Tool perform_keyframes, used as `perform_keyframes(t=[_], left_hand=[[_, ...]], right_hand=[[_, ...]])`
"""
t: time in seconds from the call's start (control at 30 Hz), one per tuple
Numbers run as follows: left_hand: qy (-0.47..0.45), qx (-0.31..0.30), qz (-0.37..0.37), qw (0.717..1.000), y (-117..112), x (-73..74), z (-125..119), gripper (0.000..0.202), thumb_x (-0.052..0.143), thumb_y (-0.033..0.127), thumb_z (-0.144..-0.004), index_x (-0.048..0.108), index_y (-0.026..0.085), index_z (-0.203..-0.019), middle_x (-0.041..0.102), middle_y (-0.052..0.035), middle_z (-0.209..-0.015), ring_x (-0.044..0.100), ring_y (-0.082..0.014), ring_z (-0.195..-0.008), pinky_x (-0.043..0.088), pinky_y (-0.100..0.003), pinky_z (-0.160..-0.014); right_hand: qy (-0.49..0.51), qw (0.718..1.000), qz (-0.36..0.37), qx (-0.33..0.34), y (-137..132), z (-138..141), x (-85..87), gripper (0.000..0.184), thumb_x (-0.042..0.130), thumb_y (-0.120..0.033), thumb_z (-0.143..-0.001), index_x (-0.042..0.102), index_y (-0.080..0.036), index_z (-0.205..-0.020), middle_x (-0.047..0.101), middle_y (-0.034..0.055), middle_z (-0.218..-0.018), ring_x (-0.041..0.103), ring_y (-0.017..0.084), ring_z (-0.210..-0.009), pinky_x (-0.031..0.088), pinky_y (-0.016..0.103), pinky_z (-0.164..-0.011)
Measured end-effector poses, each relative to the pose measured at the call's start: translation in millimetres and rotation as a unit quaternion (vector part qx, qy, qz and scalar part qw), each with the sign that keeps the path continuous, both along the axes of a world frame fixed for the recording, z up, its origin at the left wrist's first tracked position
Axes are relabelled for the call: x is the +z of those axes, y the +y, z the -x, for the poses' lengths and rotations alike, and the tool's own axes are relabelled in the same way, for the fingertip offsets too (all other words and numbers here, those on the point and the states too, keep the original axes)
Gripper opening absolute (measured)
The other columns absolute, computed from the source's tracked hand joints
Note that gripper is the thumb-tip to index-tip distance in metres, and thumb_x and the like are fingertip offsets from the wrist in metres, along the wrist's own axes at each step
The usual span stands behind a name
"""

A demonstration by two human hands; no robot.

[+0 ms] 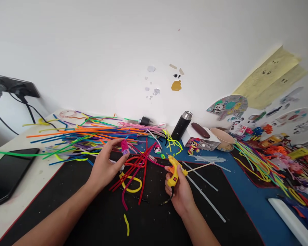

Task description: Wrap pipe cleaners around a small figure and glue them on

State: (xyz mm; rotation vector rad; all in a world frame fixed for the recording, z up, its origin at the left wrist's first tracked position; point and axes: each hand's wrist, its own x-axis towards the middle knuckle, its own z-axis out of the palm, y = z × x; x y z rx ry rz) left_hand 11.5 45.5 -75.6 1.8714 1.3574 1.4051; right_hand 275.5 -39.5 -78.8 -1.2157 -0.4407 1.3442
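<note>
My left hand (108, 164) pinches a small magenta and purple piece (124, 146), which looks made of fuzzy pipe cleaner, between thumb and fingers. My right hand (181, 193) is wrapped round a yellow hot glue gun (175, 171), its nozzle pointing up and to the left. A pale glue stick sticks out of its back, and a dark cord hangs below. Between the hands, red pipe cleaners (143, 160) lie crossed on the black mat (154, 222). Yellow-handled scissors (132, 184) rest partly under them, their blades hidden. A short yellow pipe cleaner piece (126, 225) lies nearer me.
Loose clear glue sticks (207, 198) lie right of the glue gun. Behind stand a black thermos (181, 124), a white box (202, 138) and a small figure (193, 147). Many coloured pipe cleaners (87, 133) spread along the back left. A dark tablet (11, 176) lies at the left.
</note>
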Motion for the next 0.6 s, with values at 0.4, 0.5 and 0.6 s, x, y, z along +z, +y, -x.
perform_keyframes(t=[0.4,0.5,0.6], left_hand=[[-0.014,-0.008,0.032,0.999,-1.7,-3.2,0.1,0.048,0.070,0.049,-0.090,0.060,0.028,-0.133,0.071,-0.0075,-0.123,0.072,-0.0264,-0.094,0.059,-0.043,-0.087],[-0.016,-0.006,0.031,0.999,-1.4,-3.2,0.7,0.048,0.070,0.049,-0.091,0.061,0.028,-0.132,0.072,-0.0075,-0.122,0.072,-0.0260,-0.094,0.059,-0.042,-0.087],[-0.018,-0.005,0.034,0.999,-1.5,-2.8,1.5,0.048,0.069,0.049,-0.091,0.060,0.028,-0.133,0.072,-0.0073,-0.122,0.071,-0.0256,-0.094,0.059,-0.041,-0.085]], right_hand=[[0.051,0.997,0.048,0.016,4.2,-15.6,11.6,0.041,0.075,-0.059,-0.087,0.072,-0.022,-0.107,0.068,0.0015,-0.077,0.052,0.010,-0.049,0.026,0.017,-0.041],[0.030,0.997,0.063,0.037,1.4,-16.5,10.9,0.043,0.074,-0.060,-0.087,0.074,-0.022,-0.105,0.072,0.0045,-0.082,0.056,0.011,-0.050,0.031,0.019,-0.042],[-0.015,0.994,0.084,0.072,-6.8,-20.3,11.9,0.047,0.075,-0.063,-0.085,0.075,-0.019,-0.103,0.072,0.0056,-0.081,0.058,0.011,-0.050,0.032,0.018,-0.041]])
